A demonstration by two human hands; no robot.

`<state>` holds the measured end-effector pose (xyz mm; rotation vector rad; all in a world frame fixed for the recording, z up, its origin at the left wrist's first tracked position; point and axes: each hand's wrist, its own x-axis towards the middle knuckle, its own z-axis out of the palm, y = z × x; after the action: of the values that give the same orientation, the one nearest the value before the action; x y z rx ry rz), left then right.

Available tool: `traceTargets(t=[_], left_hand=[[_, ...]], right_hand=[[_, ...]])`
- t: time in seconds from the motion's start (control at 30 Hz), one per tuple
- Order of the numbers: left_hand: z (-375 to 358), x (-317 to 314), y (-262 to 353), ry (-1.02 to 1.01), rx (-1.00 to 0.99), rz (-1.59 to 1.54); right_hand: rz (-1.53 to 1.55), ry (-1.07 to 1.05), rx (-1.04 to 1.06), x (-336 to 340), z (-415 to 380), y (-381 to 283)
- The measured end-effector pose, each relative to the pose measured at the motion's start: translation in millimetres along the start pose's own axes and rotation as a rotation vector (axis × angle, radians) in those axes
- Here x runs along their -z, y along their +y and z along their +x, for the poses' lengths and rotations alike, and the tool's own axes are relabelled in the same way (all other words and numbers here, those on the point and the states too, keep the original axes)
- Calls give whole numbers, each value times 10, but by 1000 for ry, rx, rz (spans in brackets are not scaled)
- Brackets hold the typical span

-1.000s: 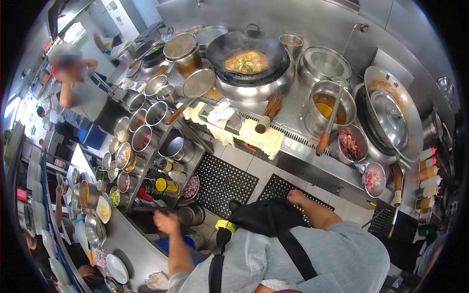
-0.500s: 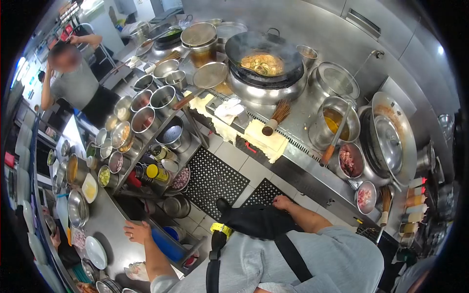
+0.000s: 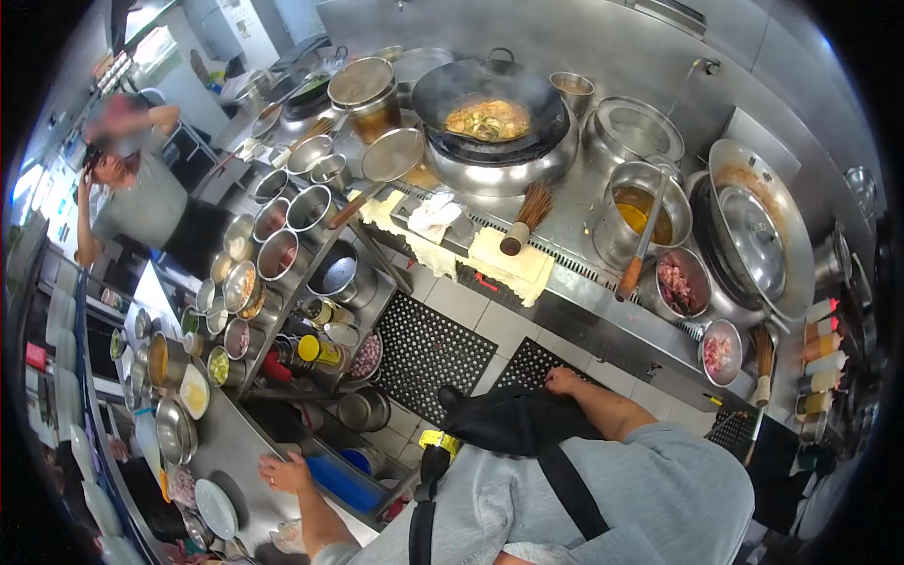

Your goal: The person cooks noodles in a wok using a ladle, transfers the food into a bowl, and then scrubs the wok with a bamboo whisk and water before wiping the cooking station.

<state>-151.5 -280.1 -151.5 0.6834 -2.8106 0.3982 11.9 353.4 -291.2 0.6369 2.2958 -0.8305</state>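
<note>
My left hand (image 3: 284,472) rests flat on the steel counter (image 3: 237,450), fingers spread, holding nothing. A white plate (image 3: 216,508) lies just left of it and a blue bin (image 3: 337,482) sits just right of it below the counter edge. My right hand (image 3: 561,380) hangs by my hip against my dark apron (image 3: 513,421), fingers curled, empty. Across the floor, a black wok (image 3: 490,104) of yellowish food sits on the burner.
Several steel ingredient bowls (image 3: 282,252) fill a slanted rack to the left. A ladle (image 3: 639,247) stands in a pot of oil; bowls of raw meat (image 3: 678,282) sit beside it. Black floor mats (image 3: 428,350) cover the tiles. Another person (image 3: 141,193) stands far left.
My left hand dropped from the air onto the steel counter and has settled there. My right hand stayed at my hip. The view shifted a little.
</note>
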Motion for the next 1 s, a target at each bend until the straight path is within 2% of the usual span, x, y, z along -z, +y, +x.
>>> traceTargets(t=[0.07,0.1,0.17,0.23,0.4,0.8,0.87,1.0], left_hand=[[-35,-18,77,40,238,-29],[-63,32,108,30,239,-30],[-11,202,161,-118,278,21],[-17,205,170,-113,279,25],[-25,239,169,-131,282,32],[-26,211,182,-104,280,39],[-35,128,156,23,290,3],[-20,174,156,-59,253,51]], right_hand=[[-9,-39,-47,59,-76,21],[-16,-41,-53,35,-87,82],[-173,-134,58,-74,-65,130],[-240,-165,99,-127,-54,141],[-43,-53,55,-174,-5,142],[47,13,-22,-4,28,78],[56,15,-37,34,-39,19],[55,7,-67,-1,-24,18]])
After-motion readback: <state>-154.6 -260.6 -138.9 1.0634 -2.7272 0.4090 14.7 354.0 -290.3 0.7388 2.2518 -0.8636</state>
